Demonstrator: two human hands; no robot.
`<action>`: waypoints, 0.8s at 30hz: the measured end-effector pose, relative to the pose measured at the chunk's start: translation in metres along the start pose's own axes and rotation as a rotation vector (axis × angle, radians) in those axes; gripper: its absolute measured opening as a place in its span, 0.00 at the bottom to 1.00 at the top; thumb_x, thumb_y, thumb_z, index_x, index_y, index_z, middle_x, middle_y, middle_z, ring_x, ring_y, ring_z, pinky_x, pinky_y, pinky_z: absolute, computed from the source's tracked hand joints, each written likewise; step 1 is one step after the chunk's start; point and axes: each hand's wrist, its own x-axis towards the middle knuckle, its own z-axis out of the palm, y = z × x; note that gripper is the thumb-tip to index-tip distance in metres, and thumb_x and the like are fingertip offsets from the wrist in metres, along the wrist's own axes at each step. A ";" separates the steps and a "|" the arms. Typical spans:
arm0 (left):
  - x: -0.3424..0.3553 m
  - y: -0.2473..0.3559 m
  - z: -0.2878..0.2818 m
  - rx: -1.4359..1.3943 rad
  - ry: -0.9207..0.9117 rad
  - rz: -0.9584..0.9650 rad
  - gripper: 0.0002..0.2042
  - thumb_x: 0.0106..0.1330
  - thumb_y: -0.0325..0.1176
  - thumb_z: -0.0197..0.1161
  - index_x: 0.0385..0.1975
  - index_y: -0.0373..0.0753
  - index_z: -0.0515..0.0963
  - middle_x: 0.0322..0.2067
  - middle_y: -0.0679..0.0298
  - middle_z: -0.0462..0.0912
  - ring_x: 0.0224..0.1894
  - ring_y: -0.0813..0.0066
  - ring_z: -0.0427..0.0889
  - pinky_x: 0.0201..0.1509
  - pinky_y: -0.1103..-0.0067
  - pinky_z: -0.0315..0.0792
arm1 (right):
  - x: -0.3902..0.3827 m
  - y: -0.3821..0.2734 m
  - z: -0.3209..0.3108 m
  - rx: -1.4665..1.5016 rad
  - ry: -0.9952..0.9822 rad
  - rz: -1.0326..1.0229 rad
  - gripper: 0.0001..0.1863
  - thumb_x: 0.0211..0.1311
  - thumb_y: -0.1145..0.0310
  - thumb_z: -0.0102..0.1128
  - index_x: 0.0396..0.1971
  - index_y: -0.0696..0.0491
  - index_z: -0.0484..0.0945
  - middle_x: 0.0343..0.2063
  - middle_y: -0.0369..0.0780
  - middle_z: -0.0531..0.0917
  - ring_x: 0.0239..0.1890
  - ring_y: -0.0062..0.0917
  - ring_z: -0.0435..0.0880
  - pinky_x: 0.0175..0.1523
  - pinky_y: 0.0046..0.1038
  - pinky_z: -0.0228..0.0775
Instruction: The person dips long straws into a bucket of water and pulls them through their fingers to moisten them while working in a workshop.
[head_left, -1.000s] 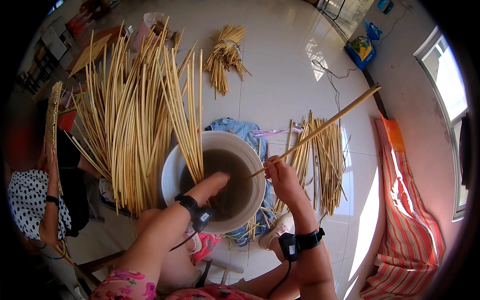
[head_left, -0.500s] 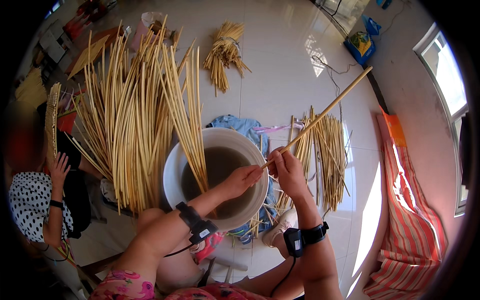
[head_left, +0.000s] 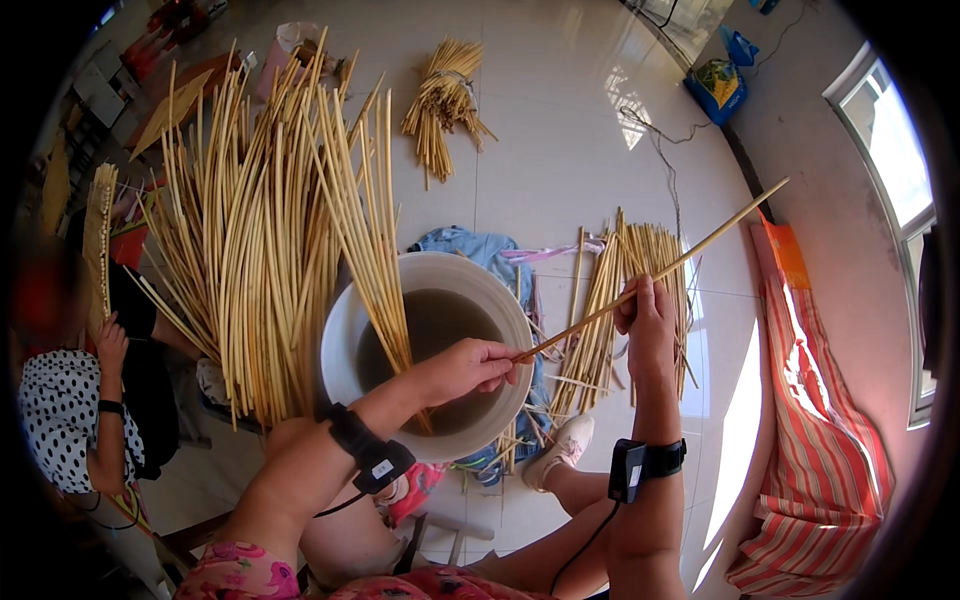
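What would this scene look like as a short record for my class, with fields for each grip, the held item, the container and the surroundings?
Left grip: closed at the lower end of the stalk, above the bucket
Right grip: closed partway along it
Held item: one long, thin stalk, slanting up to the right
Container: white bucket holding murky water and several leaning stalks
Left side: large bunch of stalks; another person
Beyond bucket: bundle on the floor
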 end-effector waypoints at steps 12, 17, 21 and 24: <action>0.016 -0.020 -0.001 0.078 0.370 -0.044 0.10 0.66 0.34 0.56 0.30 0.34 0.80 0.20 0.70 0.75 0.23 0.87 0.66 0.28 0.88 0.62 | -0.012 0.014 0.029 -0.139 0.052 -0.071 0.15 0.73 0.62 0.38 0.28 0.53 0.67 0.16 0.31 0.64 0.15 0.13 0.61 0.20 0.17 0.53; 0.009 -0.007 0.003 -0.009 0.259 0.051 0.10 0.63 0.26 0.51 0.37 0.31 0.79 0.24 0.68 0.78 0.23 0.86 0.66 0.30 0.89 0.62 | -0.008 0.009 0.020 -0.119 0.134 -0.034 0.15 0.73 0.61 0.39 0.28 0.53 0.67 0.16 0.30 0.64 0.15 0.13 0.61 0.19 0.17 0.53; 0.008 -0.004 0.003 -0.031 0.269 0.027 0.09 0.63 0.27 0.52 0.35 0.31 0.79 0.24 0.67 0.78 0.23 0.86 0.66 0.29 0.89 0.62 | -0.011 0.007 0.021 -0.077 0.094 -0.057 0.15 0.73 0.61 0.38 0.28 0.52 0.67 0.16 0.30 0.64 0.15 0.13 0.61 0.19 0.16 0.54; 0.014 -0.015 -0.002 0.005 0.366 -0.013 0.09 0.63 0.28 0.53 0.33 0.32 0.79 0.22 0.67 0.77 0.23 0.86 0.66 0.29 0.88 0.61 | -0.019 0.013 0.034 -0.116 0.032 -0.141 0.14 0.73 0.62 0.38 0.28 0.53 0.67 0.16 0.30 0.64 0.14 0.13 0.63 0.19 0.16 0.55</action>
